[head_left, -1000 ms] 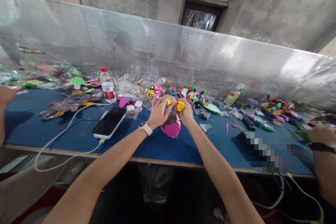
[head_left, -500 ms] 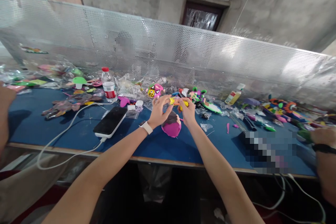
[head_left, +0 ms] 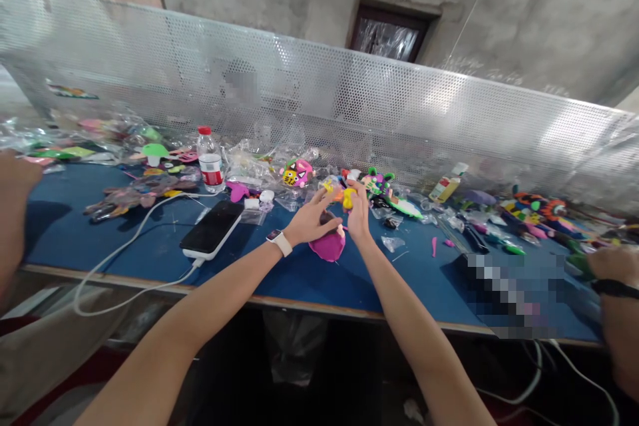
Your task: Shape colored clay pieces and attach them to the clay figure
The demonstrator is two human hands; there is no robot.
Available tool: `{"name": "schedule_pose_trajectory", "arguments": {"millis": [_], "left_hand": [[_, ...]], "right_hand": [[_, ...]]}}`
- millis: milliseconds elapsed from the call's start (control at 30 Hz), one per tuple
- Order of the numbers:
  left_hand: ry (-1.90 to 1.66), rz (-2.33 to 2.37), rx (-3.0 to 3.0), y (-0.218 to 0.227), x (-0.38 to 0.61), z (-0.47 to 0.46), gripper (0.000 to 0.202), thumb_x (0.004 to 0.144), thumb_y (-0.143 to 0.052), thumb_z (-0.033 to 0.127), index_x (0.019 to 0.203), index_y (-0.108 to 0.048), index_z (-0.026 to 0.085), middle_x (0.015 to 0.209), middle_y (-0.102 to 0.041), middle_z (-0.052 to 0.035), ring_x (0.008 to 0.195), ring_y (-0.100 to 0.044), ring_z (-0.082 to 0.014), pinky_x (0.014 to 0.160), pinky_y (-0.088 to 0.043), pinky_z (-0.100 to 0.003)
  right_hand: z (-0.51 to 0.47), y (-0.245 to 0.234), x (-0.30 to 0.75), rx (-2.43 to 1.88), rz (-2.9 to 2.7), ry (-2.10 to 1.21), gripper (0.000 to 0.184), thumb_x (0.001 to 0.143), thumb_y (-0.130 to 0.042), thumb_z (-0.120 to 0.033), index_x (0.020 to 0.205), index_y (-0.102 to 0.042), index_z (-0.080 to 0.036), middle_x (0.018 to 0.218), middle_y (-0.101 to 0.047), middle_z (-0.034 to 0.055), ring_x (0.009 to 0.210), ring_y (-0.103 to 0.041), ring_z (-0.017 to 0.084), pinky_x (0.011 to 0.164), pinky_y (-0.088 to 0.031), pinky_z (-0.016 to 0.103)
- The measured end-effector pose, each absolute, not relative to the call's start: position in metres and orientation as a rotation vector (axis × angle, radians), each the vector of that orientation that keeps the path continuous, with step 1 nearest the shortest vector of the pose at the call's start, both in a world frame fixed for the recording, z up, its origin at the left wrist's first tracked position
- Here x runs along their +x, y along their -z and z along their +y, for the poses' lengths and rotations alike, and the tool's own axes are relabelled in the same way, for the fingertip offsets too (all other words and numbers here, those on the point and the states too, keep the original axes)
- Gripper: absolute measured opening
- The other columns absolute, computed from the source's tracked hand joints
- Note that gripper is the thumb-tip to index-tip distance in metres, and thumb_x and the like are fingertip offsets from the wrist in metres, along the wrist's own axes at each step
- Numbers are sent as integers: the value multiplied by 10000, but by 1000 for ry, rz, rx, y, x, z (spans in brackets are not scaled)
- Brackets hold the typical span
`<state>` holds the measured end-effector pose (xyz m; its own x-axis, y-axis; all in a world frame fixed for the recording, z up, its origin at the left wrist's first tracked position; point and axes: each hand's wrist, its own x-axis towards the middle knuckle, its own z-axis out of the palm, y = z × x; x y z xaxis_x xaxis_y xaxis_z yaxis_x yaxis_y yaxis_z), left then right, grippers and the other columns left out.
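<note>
My left hand (head_left: 310, 221), wearing a white-banded watch (head_left: 279, 241), has a small piece of yellow clay (head_left: 328, 186) at its fingertips, with the thumb held apart. Facing it, my right hand (head_left: 358, 214) holds a larger yellow lump of clay (head_left: 348, 198) against its fingers. An orange bit shows between the two hands, partly hidden. Below them on the table sits a rounded magenta and dark clay shape (head_left: 328, 246), its top covered by my left thumb.
A phone on a white power bank (head_left: 212, 229) trails a cable. Behind stand a water bottle (head_left: 210, 163) and a cat-faced clay figure (head_left: 298, 174). Plastic wrap and clay pieces line the perforated metal screen (head_left: 309, 80). Other people's hands (head_left: 616, 266) are at both sides.
My hands have drawn slightly apart, and the right hand's fingers have straightened upward. The yellow clay pieces now show farther apart. The camera view has shifted slightly.
</note>
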<state>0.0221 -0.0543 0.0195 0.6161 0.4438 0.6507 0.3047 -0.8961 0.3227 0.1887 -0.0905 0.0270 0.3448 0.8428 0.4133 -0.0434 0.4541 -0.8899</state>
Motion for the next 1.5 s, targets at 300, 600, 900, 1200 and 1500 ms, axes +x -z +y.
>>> {"name": "schedule_pose_trajectory", "arguments": {"millis": [300, 600, 900, 1200, 1500], "left_hand": [[-1132, 769, 3051, -28, 14, -59, 733, 983, -594, 554, 1641, -376, 315, 1597, -482, -164, 1376, -540, -368, 1105, -429, -533], [-1226, 658, 2948, -27, 19, -62, 812, 1043, -482, 511, 1700, -134, 184, 1635, -456, -187, 1499, -446, -332, 1152, -383, -490], [-1500, 775, 2454, -23, 18, -49, 604, 1107, -344, 482, 1648, -260, 226, 1274, -739, -144, 1197, -702, -264, 1112, -429, -486], [-1581, 799, 1863, -18, 23, -34, 507, 1040, -538, 512, 1421, -492, 180, 960, -754, -79, 885, -746, -212, 807, -584, -369], [-1581, 812, 1635, -15, 24, -24, 364, 900, -730, 373, 1185, -624, 173, 848, -769, -47, 812, -749, -202, 763, -571, -341]], "right_hand": [[-95, -34, 175, -704, -1100, -899, 429, 900, -620, -658, 1104, -724, -295, 983, -696, 24, 798, -639, 173, 561, -499, 267], [-93, -36, 179, -853, -990, -639, 345, 888, -714, -543, 1129, -585, -332, 827, -623, -49, 558, -533, 119, 488, -428, 262], [-87, -34, 196, -1041, -1204, -512, 259, 817, -818, -477, 848, -731, -235, 578, -600, -41, 458, -494, 122, 478, -402, 276], [-96, -36, 187, -1073, -1387, -288, 171, 848, -773, -443, 825, -751, -274, 921, -756, 48, 913, -656, 266, 927, -523, 407], [-94, -32, 194, -1174, -1537, -54, 181, 959, -652, -413, 880, -715, -264, 961, -754, 65, 928, -668, 264, 904, -497, 394]]}}
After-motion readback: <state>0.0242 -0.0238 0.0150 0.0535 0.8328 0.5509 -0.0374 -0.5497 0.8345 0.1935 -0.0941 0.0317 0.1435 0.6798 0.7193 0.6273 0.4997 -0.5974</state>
